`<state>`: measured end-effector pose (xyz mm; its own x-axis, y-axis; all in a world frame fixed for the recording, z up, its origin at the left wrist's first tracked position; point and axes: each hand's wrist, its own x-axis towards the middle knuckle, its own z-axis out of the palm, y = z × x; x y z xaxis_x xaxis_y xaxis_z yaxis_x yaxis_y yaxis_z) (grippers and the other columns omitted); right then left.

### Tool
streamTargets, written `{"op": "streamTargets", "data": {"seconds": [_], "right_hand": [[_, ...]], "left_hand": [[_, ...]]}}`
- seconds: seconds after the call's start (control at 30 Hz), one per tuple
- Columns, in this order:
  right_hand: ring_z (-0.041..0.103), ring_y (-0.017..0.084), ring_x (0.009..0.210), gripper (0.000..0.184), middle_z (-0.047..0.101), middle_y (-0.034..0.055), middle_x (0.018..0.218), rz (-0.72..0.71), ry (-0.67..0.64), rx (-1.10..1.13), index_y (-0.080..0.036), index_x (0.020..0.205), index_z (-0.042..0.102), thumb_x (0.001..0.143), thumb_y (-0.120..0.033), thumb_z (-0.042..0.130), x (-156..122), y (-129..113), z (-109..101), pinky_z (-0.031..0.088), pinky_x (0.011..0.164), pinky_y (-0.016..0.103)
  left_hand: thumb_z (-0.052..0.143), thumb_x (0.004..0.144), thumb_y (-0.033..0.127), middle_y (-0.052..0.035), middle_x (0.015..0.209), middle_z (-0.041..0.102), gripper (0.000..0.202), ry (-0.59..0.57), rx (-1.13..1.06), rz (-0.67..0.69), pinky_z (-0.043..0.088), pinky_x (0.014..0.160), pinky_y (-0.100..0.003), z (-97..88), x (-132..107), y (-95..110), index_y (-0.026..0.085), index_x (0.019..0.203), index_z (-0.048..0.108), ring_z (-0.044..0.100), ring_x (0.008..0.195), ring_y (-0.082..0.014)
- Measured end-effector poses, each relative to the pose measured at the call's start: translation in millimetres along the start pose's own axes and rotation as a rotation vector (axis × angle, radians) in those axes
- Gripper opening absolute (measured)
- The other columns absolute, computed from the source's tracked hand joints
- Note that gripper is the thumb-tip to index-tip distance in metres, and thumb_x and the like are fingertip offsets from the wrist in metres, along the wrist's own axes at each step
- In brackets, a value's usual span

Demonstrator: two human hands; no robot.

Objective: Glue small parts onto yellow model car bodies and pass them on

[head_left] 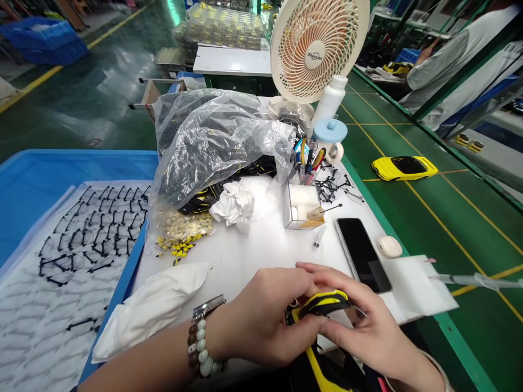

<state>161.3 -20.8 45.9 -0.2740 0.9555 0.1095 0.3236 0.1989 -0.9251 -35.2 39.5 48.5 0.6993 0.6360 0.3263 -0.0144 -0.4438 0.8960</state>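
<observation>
The left hand (261, 321) and right hand (359, 321), nearest the camera, each close in a narrow grip on a yellow-and-black plastic part (322, 304) at the front edge of the white surface (261, 245). A black smartphone (363, 256) lies just beyond it, with a crumpled white cloth (149, 310) to the left.

A white workbench top (261, 245) with a green edge is occupied by a bulging clear plastic bag of black parts (208, 141), a crumpled white tissue (231, 204), scattered small yellow pieces (177, 246) and a folded white cloth (151, 310). A clear acrylic box (300, 209) is placed further along, and a black glass-fronted smartphone (363, 255) is laid just beside an oval white case (389, 246) and a white foam sheet (417, 286).
</observation>
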Motion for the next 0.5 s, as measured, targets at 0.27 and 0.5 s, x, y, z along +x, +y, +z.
{"op": "streamTargets", "data": {"seconds": [0.27, 0.5], "right_hand": [[0.070, 0.020, 0.097, 0.060, 0.070, 0.0073, 0.113, -0.087, -0.090, 0.005, -0.023, 0.136, 0.052, 0.079, -0.006, 0.062, 5, -1, 3, 0.058, 0.083, 0.025], [0.071, 0.014, 0.081, 0.059, 0.073, 0.0016, 0.103, -0.164, -0.069, 0.033, -0.028, 0.136, 0.052, 0.081, -0.005, 0.058, 10, -8, 6, 0.057, 0.074, 0.018]], "left_hand": [[0.058, 0.077, 0.014, -0.0038, 0.074, 0.066, 0.009, -0.012, 0.065, -0.041, 0.047, 0.058, -0.024, -0.1, -2, 7, 0.017, 0.085, 0.054, 0.060, 0.063, -0.0149], [0.052, 0.082, 0.016, 0.0007, 0.062, 0.059, 0.003, 0.068, 0.137, 0.005, 0.039, 0.051, -0.023, 2.9, 1, 19, 0.019, 0.080, 0.053, 0.053, 0.052, -0.0122]]}}
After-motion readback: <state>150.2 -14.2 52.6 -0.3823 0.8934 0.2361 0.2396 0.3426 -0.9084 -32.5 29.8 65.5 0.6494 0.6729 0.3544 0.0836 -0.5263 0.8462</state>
